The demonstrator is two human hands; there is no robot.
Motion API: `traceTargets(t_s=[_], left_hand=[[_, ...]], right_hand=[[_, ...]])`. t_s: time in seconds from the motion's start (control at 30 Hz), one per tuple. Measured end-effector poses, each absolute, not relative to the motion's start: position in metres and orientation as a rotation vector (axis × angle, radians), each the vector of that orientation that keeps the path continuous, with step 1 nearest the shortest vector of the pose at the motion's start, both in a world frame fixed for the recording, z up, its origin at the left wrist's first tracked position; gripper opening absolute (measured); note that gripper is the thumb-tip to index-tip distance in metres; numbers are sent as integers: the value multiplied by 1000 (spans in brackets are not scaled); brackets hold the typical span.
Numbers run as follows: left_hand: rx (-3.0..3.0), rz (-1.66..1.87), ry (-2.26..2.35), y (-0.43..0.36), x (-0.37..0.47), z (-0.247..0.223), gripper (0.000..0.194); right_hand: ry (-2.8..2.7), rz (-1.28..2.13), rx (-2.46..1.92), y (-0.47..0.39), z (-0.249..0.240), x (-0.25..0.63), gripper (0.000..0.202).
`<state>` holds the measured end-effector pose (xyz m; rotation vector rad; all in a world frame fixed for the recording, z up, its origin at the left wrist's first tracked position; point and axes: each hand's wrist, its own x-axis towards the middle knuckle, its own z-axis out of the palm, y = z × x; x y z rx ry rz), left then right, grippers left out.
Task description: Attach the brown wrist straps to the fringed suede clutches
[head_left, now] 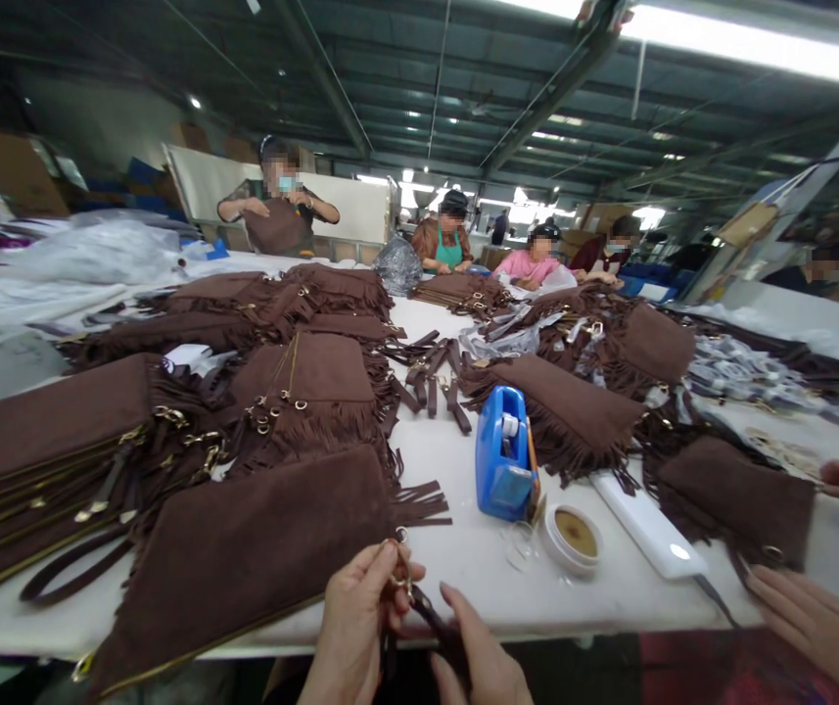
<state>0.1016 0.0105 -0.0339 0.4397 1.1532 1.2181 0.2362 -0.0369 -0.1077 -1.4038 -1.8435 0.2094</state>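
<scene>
My left hand [356,622] pinches a small metal ring clasp [398,580] at the end of a dark brown strap [430,617], at the table's near edge. My right hand [479,658] holds the same strap just below and to the right. Right beside my left hand lies a brown suede fringed bag [243,553] with a zipper edge, flat on the white table [463,558]. Whether the clasp is hooked to the bag is hidden by my fingers.
Stacks of brown fringed bags [44,460] cover the left and middle of the table. A blue tape dispenser [503,452], a small open tin [573,537] and a white power strip [646,529] stand right of centre. A co-worker's hands [822,627] reach in at right. Several people work at the far end.
</scene>
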Motion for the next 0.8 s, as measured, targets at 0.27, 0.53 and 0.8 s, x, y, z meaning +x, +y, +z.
traceTargets(t_s=[0.27, 0.53, 0.8], left_hand=[[613, 1051, 1211, -8, 105, -39, 43], [833, 906, 1326, -13, 95, -37, 44], [1019, 826, 1420, -17, 96, -51, 43]], right_hand=[[-1942, 317, -1272, -27, -84, 212, 43], [-2136, 195, -1306, -31, -70, 221, 33], [-2078, -84, -1346, -27, -74, 217, 24]])
